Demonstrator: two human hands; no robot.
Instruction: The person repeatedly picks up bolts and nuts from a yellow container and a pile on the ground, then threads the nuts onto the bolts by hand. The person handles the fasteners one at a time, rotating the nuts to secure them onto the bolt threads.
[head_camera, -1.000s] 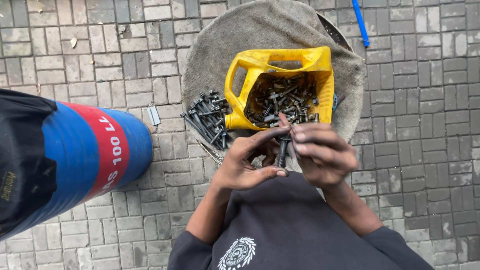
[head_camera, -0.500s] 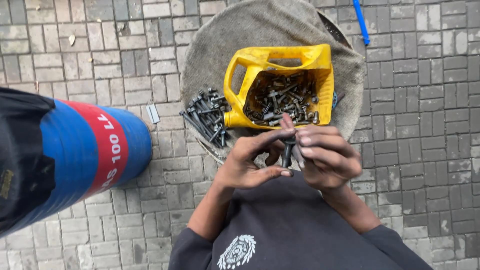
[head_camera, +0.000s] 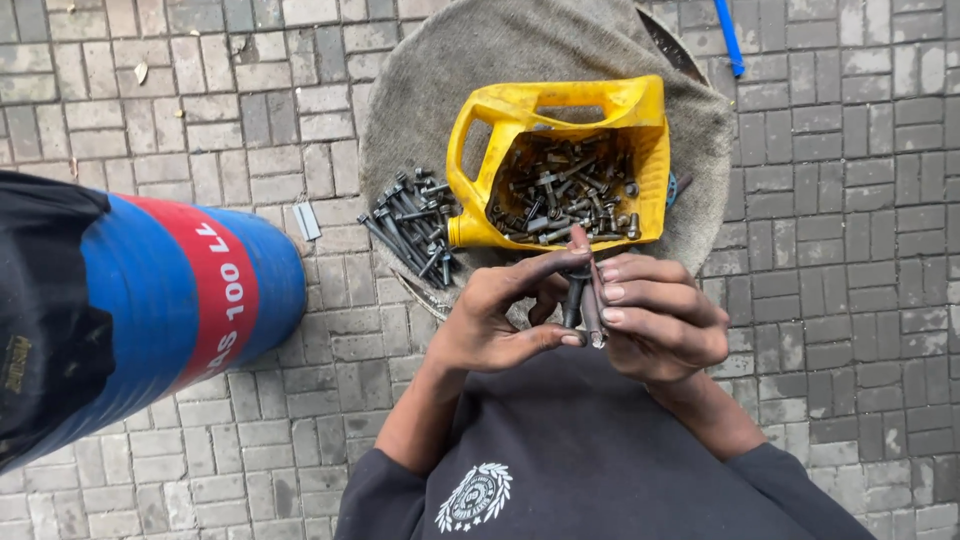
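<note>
From the head camera I looked straight down at my 2 hands, held together above my lap over a dark garment (head_camera: 590, 450). My left hand (head_camera: 495, 320) was curled, with the thumb and forefinger closed on the lower end of a dark bolt (head_camera: 573, 298) that stood nearly upright between the hands. My right hand (head_camera: 660, 320) was closed around the same bolt from the other side, its fingers (head_camera: 640, 293) stacked one over another against the shank and the thumb hidden behind it. Neither grip had any visible gap; both were clamped on the bolt, and a paler metal piece (head_camera: 593, 312) lay just beside it under the right fingers. I could not tell whether that was a nut, a sleeve or a 2nd bolt.

Just beyond the fingertips sat a yellow plastic jug (head_camera: 480, 150) with its side cut away, lying on a round, sack-covered surface (head_camera: 440, 70). It held a heap of mixed dark bolts and nuts (head_camera: 565, 190). Touching the jug's left side, a loose pile of longer bolts (head_camera: 410, 220) rested on the sacking. To my left a blue drum with a red band (head_camera: 180, 300) lay on the grey brick paving (head_camera: 850, 200), with a small flat metal piece (head_camera: 307, 221) near it. A blue rod (head_camera: 730, 40) lay on the paving at the upper right
</note>
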